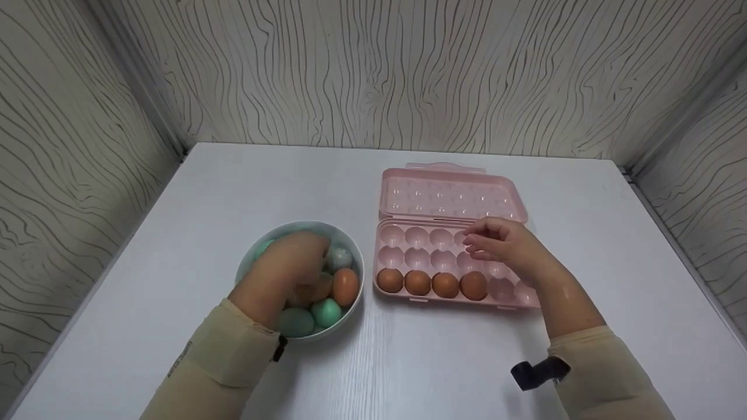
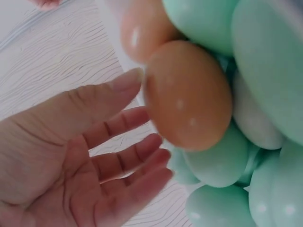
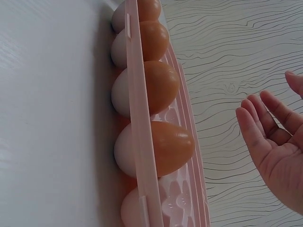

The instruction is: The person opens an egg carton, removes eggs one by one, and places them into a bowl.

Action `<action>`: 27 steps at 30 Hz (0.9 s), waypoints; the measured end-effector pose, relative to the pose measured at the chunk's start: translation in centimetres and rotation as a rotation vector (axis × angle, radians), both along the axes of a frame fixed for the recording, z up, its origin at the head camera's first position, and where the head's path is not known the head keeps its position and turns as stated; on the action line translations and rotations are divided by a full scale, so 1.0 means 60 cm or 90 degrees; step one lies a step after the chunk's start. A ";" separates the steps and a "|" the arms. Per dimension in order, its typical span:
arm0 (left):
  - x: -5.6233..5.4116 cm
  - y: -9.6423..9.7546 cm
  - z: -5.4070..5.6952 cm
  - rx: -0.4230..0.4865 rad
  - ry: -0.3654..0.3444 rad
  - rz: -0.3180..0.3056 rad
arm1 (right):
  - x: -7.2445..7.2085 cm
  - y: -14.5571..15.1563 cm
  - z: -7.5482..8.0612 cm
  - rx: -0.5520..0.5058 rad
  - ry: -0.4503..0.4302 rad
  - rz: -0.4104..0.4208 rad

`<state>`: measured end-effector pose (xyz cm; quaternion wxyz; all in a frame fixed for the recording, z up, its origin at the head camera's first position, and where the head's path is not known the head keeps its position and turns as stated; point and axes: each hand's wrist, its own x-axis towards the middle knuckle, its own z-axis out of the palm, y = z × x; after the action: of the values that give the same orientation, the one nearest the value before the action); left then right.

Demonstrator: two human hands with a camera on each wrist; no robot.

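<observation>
My left hand [image 1: 285, 259] reaches into a white bowl [image 1: 360, 271] of brown and pale green eggs. In the left wrist view its fingers are spread, thumb tip and fingertips right beside a brown egg [image 2: 189, 94]. Next to it lie another brown egg [image 2: 142, 33] and several green eggs [image 2: 218, 161]. My right hand [image 1: 505, 242], with loosely bent fingers and nothing in them, hovers over the right part of a pink egg carton [image 1: 416, 258]. Several brown eggs [image 1: 446, 284] sit in the carton's front row, from its left end; cups behind them are bare.
The carton's lid [image 1: 452, 195] lies folded back behind it. Both containers stand on a white table [image 1: 373, 361], the bowl on the left and the carton on the right. Patterned panels [image 1: 373, 76] close off the back and sides.
</observation>
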<state>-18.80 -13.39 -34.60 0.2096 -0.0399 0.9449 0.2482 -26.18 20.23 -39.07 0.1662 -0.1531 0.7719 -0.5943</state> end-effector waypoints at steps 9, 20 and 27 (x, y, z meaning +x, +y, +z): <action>-0.029 -0.007 0.017 -0.098 0.127 -0.137 | 0.001 0.004 0.003 0.013 0.012 -0.004; -0.036 0.018 0.020 0.059 0.211 -0.053 | 0.002 0.009 -0.001 0.107 0.059 0.007; -0.037 0.034 0.020 0.117 0.237 -0.027 | 0.008 0.011 -0.006 0.273 0.121 0.019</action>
<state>-21.04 -11.35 -33.42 0.0395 0.0459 0.9414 0.3317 -25.68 20.90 -39.41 0.1305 -0.1808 0.8902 -0.3973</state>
